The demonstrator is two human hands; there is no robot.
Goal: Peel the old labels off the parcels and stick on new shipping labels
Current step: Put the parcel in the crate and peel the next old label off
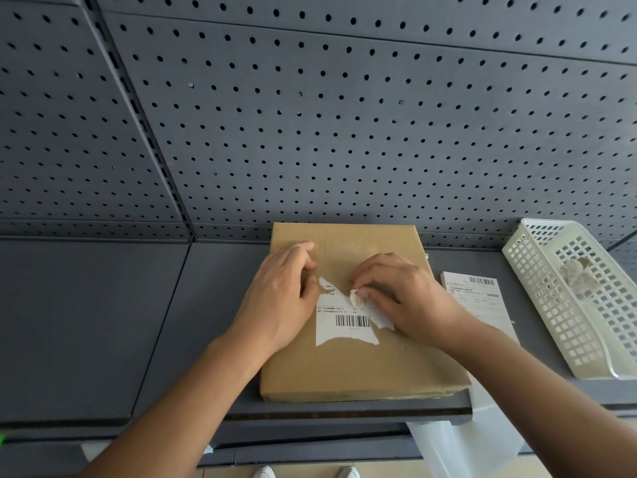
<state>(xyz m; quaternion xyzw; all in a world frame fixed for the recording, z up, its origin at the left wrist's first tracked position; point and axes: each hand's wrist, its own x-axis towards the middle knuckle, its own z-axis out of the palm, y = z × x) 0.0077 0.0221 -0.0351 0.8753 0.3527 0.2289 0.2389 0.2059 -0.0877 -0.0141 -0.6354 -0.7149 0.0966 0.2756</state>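
Note:
A flat brown cardboard parcel (pixel 358 367) lies on the grey shelf (pixel 103 322). On its top sits a torn white old label (pixel 344 322) with a barcode, its upper part ripped away. My left hand (pixel 282 298) rests on the parcel's left side, fingers curled near the label's torn top corner. My right hand (pixel 396 294) pinches a crumpled scrap of the peeled label (pixel 356 295) at the label's upper edge. A fresh shipping label (pixel 482 298) lies flat on the shelf just right of the parcel.
A white plastic basket (pixel 537 281) stands at the right, holding crumpled label scraps (pixel 579 276). A grey pegboard wall (pixel 310 115) rises behind the shelf. A translucent plastic bag (pixel 465 439) hangs over the shelf's front edge at the right.

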